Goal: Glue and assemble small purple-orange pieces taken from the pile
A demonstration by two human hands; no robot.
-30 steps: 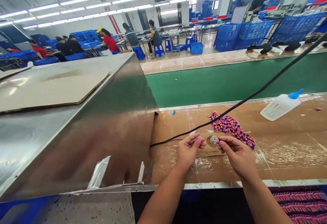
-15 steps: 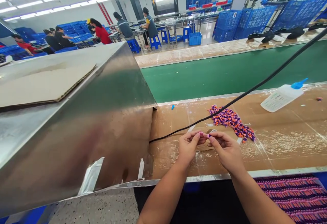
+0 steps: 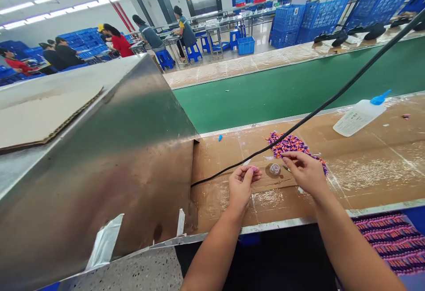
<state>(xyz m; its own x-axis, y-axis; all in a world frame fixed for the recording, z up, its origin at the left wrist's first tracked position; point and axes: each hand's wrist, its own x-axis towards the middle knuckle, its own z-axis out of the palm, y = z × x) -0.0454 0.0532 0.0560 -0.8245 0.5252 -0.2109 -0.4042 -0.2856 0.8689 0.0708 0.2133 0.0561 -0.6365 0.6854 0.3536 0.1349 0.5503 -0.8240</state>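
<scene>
My left hand (image 3: 241, 185) pinches a small pink piece (image 3: 253, 168) between thumb and fingertips, over the cardboard. A little to its right stands a small clear cup (image 3: 274, 169) holding a little liquid. My right hand (image 3: 306, 172) hovers with its fingers apart, holding nothing that I can see, close to the heap of purple-and-orange beaded strips (image 3: 290, 146). A small dark object (image 3: 286, 168) lies under its fingertips. A white glue bottle (image 3: 360, 117) with a blue nozzle lies farther right.
A black cable (image 3: 299, 120) crosses above my hands. The cardboard-covered bench (image 3: 372, 171) ends against a stainless steel hood (image 3: 109, 149) on the left. Behind lies a green conveyor belt (image 3: 282, 87). Woven pink strips (image 3: 388, 238) lie below the front edge. Co-workers sit far back among blue crates (image 3: 288, 27).
My hands were together at the pink piece above the cup. My right hand has parted from it and moved right toward the beaded heap, uncovering the cup. The whole view has tilted slightly.
</scene>
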